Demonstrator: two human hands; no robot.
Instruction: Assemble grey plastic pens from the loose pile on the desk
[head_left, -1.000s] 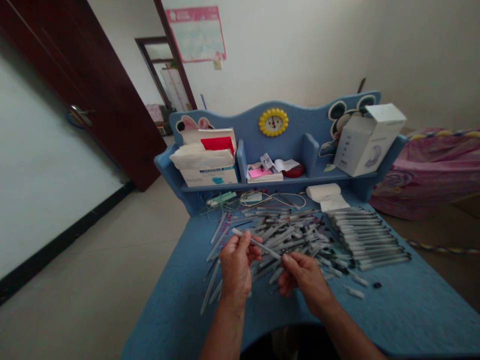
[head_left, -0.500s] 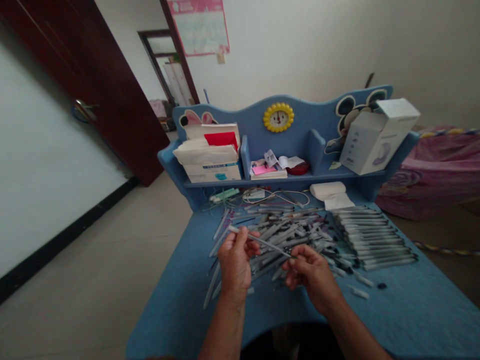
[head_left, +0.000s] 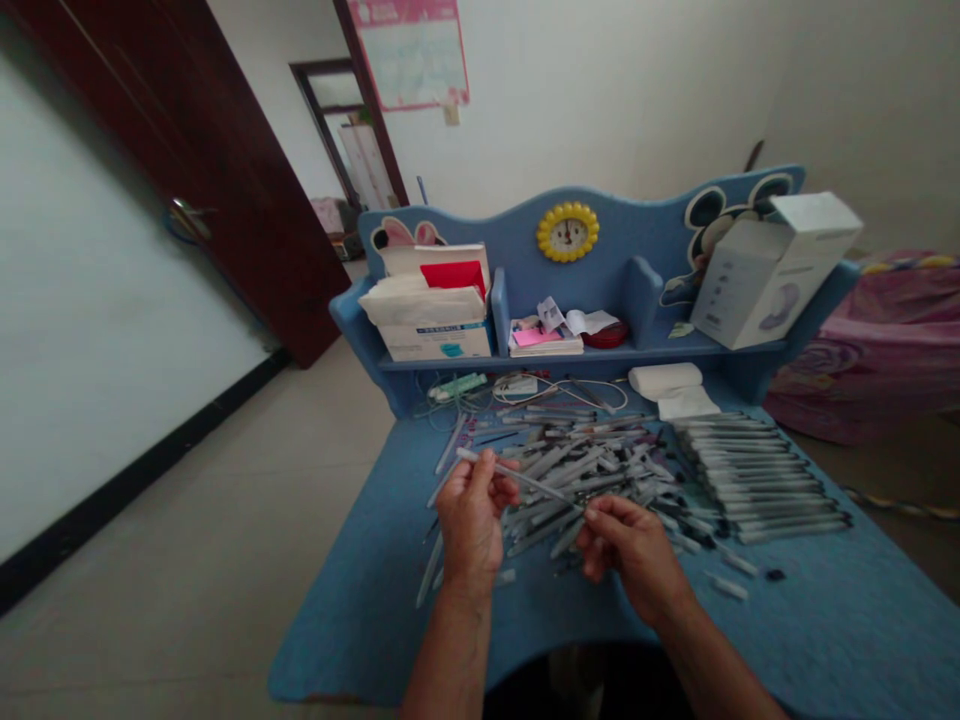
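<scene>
My left hand [head_left: 471,515], right hand [head_left: 628,545] clamp ends of slim grey plastic pen [head_left: 534,484]; grip slip could lose it in jumbled grey pen pile [head_left: 600,465] below.

Blue counter [head_left: 862,620] in middle of room. Wavy blue back board [head_left: 480,225] with shelf at far end of counter. Yellow flower clock [head_left: 568,232] on back board, top middle. White wall [head_left: 615,90] behind counter, pink poster [head_left: 411,50] high on it. Dark red door [head_left: 225,170] left of counter, open, silver handle [head_left: 187,215]. Doorway [head_left: 337,130] behind counter, left side. Black strip [head_left: 112,490] along bottom of left wall. Pale grey floor [head_left: 225,560] left of counter. Pink bed cover [head_left: 885,360] right of counter. Soft, even light.
</scene>
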